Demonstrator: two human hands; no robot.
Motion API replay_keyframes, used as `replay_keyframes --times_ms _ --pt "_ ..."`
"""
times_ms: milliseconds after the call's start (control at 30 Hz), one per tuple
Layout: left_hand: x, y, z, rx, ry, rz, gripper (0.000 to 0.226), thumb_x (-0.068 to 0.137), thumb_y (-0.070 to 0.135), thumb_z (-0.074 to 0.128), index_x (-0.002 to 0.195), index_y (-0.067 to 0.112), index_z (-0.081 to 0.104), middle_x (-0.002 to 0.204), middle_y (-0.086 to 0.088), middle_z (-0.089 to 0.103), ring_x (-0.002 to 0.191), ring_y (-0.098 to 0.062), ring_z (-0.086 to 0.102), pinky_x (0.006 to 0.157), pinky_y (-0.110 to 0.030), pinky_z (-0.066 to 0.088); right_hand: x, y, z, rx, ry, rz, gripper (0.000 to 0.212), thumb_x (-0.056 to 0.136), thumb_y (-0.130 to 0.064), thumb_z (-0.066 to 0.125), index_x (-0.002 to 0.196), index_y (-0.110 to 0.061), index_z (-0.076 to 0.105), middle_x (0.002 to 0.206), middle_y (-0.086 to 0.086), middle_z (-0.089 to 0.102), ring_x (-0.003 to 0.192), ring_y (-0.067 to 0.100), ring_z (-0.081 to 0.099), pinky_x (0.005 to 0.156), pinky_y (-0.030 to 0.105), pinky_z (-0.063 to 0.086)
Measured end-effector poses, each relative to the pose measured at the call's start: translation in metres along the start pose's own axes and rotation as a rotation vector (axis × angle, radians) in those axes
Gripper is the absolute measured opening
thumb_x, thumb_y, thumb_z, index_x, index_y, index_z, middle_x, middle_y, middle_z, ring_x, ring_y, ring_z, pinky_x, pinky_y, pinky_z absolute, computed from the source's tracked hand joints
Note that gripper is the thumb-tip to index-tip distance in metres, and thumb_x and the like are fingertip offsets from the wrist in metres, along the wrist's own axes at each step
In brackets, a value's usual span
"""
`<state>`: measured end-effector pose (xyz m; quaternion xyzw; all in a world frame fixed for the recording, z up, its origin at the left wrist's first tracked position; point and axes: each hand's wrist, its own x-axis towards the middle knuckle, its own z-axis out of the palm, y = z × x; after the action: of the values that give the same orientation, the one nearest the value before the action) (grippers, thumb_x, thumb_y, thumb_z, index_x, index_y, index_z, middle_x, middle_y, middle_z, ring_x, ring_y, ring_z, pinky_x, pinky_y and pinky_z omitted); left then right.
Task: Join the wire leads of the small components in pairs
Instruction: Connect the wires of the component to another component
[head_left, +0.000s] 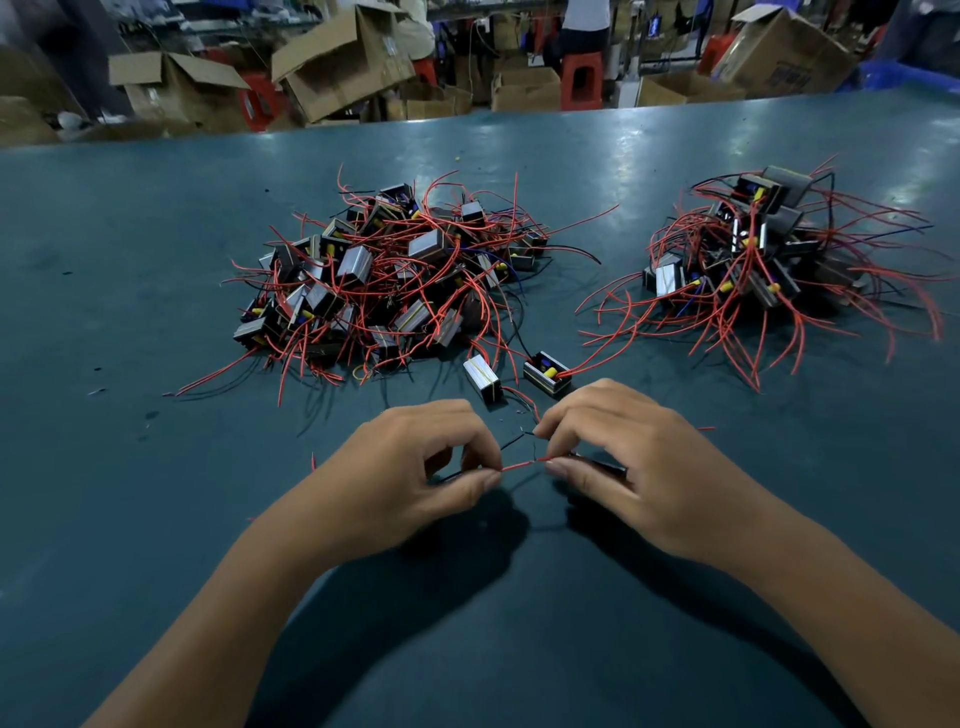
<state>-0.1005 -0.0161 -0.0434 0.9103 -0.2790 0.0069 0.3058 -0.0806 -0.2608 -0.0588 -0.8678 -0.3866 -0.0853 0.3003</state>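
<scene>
Red wire lead (522, 464) pinched taut between left hand (415, 470) and right hand (621, 457), each grip narrow.

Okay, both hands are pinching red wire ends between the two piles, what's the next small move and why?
Probably roll the pinched ends together into a twist. The left hand and right hand each pinch a thin red wire lead, tips meeting in the gap between them, but no finished twist shows there yet.

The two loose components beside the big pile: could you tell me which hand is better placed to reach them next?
Probably the right hand. The two loose components lie just beyond its knuckles, while the left hand sits further off. Both hands are pinching the red lead now.
</scene>
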Motion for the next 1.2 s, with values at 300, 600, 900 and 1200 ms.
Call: replay_keyframes --times_ms 300,600,900,1200 --pt "-0.015 -0.017 -0.018 0.400 -0.261 -0.247 0.045 0.070 0.074 0.059 0.090 0.036 0.046 0.082 0.015 0.057 0.077 -0.002 0.052 0.072 -0.029 0.046 -0.002 0.005 -0.014 -0.333 -0.278 0.220 0.031 0.084 -0.056 0.060 0.100 -0.037 0.042 0.094 -0.021 0.049 0.090 0.007 0.046 0.077 0.024 0.031" --pt "-0.001 -0.004 -0.006 -0.416 0.031 -0.301 0.019 0.084 0.044 0.073 0.090 0.027 0.066 0.076 0.004 0.068 0.065 -0.009 0.057 0.060 -0.024 0.045 0.000 -0.012 -0.006 0.406 0.163 0.440 0.026 0.078 -0.039 0.077 0.096 -0.028 0.062 0.080 -0.007 0.070 0.071 0.009 0.066 0.065 0.018 0.049" --pt "0.011 0.011 0.026 -0.808 0.261 -0.341 0.022 0.081 0.039 0.073 0.087 0.018 0.068 0.070 -0.001 0.062 0.059 -0.020 0.052 0.060 -0.032 0.046 0.005 -0.022 0.006 0.930 0.259 0.516 0.014 0.091 -0.002 0.064 0.103 -0.009 0.067 0.093 0.007 0.075 0.081 0.012 0.070 0.070 0.021 0.056" --pt "0.014 0.013 0.036 -0.853 0.353 -0.285 0.054 0.067 0.039 0.085 0.086 -0.001 0.054 0.068 -0.027 0.059 0.048 -0.016 0.058 0.049 -0.024 0.049 -0.001 -0.034 0.008 0.453 0.123 0.437 0.047 0.073 -0.049 0.074 0.114 -0.030 0.062 0.098 -0.016 0.073 0.091 0.002 0.068 0.081 0.022 0.053"
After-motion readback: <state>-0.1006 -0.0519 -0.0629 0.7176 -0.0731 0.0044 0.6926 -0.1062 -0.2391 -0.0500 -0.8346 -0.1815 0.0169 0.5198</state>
